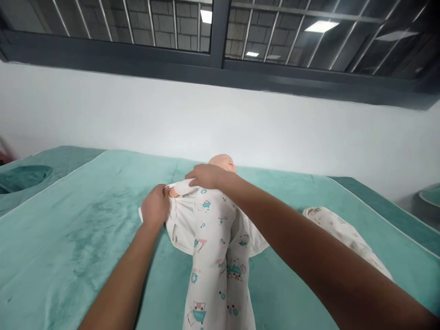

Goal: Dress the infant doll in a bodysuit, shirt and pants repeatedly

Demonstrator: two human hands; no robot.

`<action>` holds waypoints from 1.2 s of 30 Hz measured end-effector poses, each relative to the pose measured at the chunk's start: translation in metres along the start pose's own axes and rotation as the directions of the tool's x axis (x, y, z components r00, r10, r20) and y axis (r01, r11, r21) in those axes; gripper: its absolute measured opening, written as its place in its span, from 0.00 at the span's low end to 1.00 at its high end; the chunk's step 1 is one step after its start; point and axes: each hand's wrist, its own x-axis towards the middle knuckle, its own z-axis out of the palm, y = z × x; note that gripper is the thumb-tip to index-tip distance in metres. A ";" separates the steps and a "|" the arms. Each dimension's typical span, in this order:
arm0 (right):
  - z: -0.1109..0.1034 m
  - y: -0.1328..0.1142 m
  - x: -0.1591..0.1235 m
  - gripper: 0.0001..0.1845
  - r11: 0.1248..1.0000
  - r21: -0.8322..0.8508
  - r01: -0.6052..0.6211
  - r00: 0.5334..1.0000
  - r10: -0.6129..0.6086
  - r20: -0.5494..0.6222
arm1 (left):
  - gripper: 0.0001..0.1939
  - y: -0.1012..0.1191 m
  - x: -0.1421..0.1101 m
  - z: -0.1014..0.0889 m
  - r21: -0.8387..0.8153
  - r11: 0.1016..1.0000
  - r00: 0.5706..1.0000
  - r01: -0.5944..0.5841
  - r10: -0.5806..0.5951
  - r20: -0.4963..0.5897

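A baby doll (pixel 223 160) lies on its back on a teal bed cover, its head toward the wall. White cloth printed with small cartoon figures (pixel 209 247) covers its body and legs, and a white top (pixel 184 229) spreads out at both sides. My left hand (pixel 156 205) is closed on the white sleeve near the doll's small hand (pixel 173 192). Higher up the same arm, my right hand (pixel 208 175) reaches across the doll's chest, its fingers curled over the sleeve (pixel 184 187). My right forearm hides the doll's other arm.
Another white printed garment (pixel 343 229) lies on the teal cover (pixel 282 284) at the right, partly behind my forearm. A white wall (pixel 206 119) rises behind the bed, below a dark-framed window (pixel 137 55) with metal bars. Darker teal bedding (pixel 25 178) sits at the far left.
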 end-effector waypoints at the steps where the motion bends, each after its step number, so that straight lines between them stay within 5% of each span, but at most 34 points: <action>1: -0.004 0.001 -0.003 0.16 1.000 -0.006 0.001 1.000 -0.001 -0.007 | 0.20 -0.002 -0.002 -0.001 -0.006 1.000 1.000 0.010 -0.010 0.009; 10: -0.016 0.005 -0.023 0.16 1.000 -0.001 -0.028 0.996 0.028 -0.084 | 0.19 -0.020 -0.013 0.003 -0.023 0.999 0.998 -0.030 0.031 0.054; 19: 0.024 -0.010 0.004 0.19 0.998 0.054 0.025 0.996 -0.020 -0.092 | 0.24 -0.030 -0.011 0.012 -0.052 0.954 0.952 -0.297 0.291 -0.099; 24: 0.035 -0.004 -0.006 0.19 0.975 0.220 -0.035 0.979 0.078 -0.187 | 0.20 -0.035 -0.019 0.004 0.084 0.968 0.966 -0.238 0.245 -0.079; 27: 0.053 0.009 -0.038 0.20 0.926 0.372 -0.068 0.913 0.208 -0.352 | 0.21 -0.036 -0.024 0.002 0.106 0.969 0.971 -0.224 0.231 -0.062; 32: 0.115 0.039 -0.108 0.24 0.868 0.467 -0.168 0.651 0.453 -0.609 | 0.29 -0.039 -0.031 0.007 0.122 0.970 0.977 -0.210 0.213 -0.011; 36: 0.145 0.053 -0.130 0.24 0.900 0.278 -0.336 0.630 0.434 -0.644 | 0.25 -0.033 -0.043 0.004 0.076 0.972 0.964 -0.224 0.232 -0.131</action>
